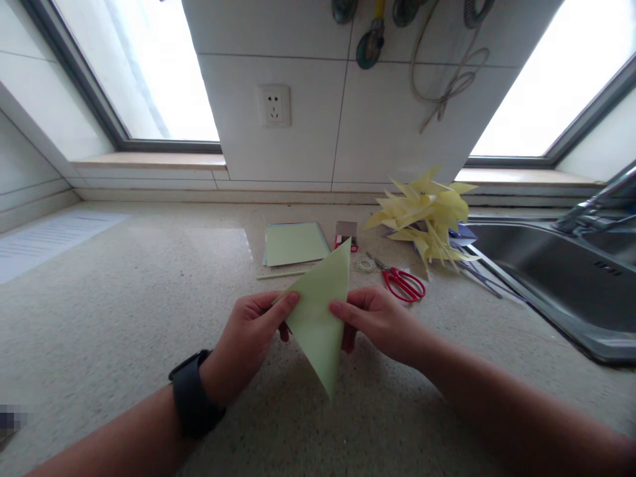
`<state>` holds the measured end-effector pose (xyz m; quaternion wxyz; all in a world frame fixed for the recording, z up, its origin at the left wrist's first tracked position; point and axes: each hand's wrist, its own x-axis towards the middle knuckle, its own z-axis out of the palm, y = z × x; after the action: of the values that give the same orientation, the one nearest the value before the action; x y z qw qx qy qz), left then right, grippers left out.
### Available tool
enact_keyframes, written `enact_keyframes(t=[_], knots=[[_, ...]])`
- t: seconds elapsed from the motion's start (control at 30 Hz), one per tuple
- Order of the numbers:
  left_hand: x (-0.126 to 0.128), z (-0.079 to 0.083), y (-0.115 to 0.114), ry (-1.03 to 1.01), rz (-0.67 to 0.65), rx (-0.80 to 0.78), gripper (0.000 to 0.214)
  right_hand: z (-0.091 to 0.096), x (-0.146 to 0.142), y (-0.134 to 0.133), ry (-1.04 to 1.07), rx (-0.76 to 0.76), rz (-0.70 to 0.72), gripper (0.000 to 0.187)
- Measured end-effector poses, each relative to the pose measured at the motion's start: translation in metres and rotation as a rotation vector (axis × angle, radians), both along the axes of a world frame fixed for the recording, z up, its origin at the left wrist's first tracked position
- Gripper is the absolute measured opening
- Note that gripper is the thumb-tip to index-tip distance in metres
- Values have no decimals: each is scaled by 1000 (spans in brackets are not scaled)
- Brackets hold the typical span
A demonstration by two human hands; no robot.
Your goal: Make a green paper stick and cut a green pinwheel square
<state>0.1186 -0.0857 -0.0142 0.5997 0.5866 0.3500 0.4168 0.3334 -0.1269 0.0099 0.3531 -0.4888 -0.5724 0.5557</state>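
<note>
A pale green sheet of paper (320, 311), folded into a triangle, is held up above the counter between both hands. My left hand (256, 331), with a dark watch (196, 394) on its wrist, pinches the left corner, thumb on top and fingers behind. My right hand (377, 321) grips the long right edge the same way. One point of the triangle is towards the wall, another towards me. Behind it lies a stack of square paper (295, 244), light green on top, with a thin pale stick (282, 273) in front.
Red-handled scissors (405, 285) lie right of the paper, beside a small pale coil (365, 264) and a small red-edged box (346, 233). Yellow paper pinwheels (424, 209) are heaped near the steel sink (541, 278). A printed sheet (59, 235) lies at far left.
</note>
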Motion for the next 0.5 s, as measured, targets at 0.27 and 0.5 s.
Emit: enact_keyframes(t=[0.27,0.5], knots=[[0,0,1,-60,31,-39,32,0,-3,-2,8,-118,97,56],[0,-3,2,-123,42,-78,29,-1,-5,-3,-8,-143,61,53]])
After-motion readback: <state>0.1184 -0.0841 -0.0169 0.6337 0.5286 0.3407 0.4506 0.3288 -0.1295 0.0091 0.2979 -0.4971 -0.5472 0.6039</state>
